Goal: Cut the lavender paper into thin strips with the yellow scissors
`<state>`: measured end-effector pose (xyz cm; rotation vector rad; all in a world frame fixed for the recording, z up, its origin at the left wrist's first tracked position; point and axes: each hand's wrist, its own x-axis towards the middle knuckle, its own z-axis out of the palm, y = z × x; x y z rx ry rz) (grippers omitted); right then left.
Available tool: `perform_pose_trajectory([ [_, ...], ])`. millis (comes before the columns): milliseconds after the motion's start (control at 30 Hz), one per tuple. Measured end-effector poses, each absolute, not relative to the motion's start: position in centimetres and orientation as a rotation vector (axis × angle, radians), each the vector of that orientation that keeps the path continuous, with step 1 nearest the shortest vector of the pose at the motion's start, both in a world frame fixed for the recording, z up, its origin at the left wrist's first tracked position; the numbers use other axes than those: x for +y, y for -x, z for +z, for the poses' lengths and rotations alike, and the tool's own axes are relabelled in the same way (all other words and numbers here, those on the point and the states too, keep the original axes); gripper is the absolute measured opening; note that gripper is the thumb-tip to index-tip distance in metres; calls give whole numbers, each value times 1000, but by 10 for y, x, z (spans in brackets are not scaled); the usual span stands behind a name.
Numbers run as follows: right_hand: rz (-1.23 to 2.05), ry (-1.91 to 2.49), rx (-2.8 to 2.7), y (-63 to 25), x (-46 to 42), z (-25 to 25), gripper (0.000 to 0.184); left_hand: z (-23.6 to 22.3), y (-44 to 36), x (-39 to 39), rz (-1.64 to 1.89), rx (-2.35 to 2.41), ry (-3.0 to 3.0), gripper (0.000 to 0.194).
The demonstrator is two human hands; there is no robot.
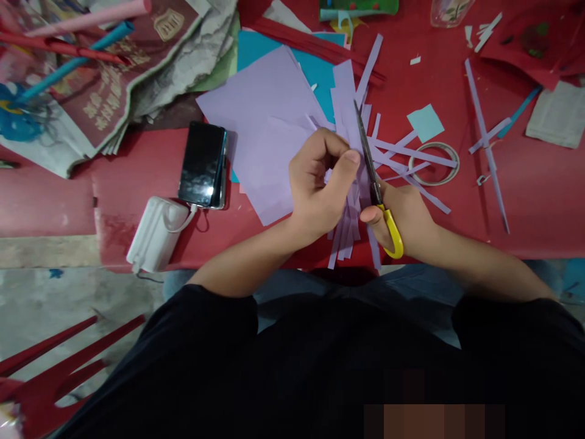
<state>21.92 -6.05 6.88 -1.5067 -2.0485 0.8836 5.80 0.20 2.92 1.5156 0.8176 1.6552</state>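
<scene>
Between thumb and forefinger, my left hand (322, 183) pinches a strip of purple paper (351, 116). My right hand (406, 213) grips yellow-handled scissors (393, 235), thumb through one loop. Their dark blades point away from me and lie along the right edge of the held strip; I cannot tell how far apart they are. Narrow cut purple strips (347, 235) lie beneath and around both hands. To the left, larger purple sheets (262, 116) rest on a blue sheet (251, 52).
A dark phone (203, 164) and a white power bank (158, 235) with a cable sit left. Newspapers and paper rolls (91, 55) crowd the far left. A tape roll (434, 164), a pale blue square (426, 122) and crossed strips (487, 143) lie right on the red table (543, 207).
</scene>
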Motion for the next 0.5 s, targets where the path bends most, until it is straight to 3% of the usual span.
perform_pose_trajectory([
  [100, 933, 1491, -2066, -219, -60, 68, 86, 31, -53, 11, 1722, 675, -1531, 42],
  [233, 1027, 1453, -2096, -220, -60, 66, 83, 32, -45, 27, 1843, 587, -1569, 47],
  [367, 1030, 1411, -2143, -222, -60, 65, 81, 35, -39, 36, 1859, 649, -1664, 36],
  [500, 1052, 1351, -2154, -223, -58, 65, 88, 35, -42, 34, 1876, 547, -1617, 33],
])
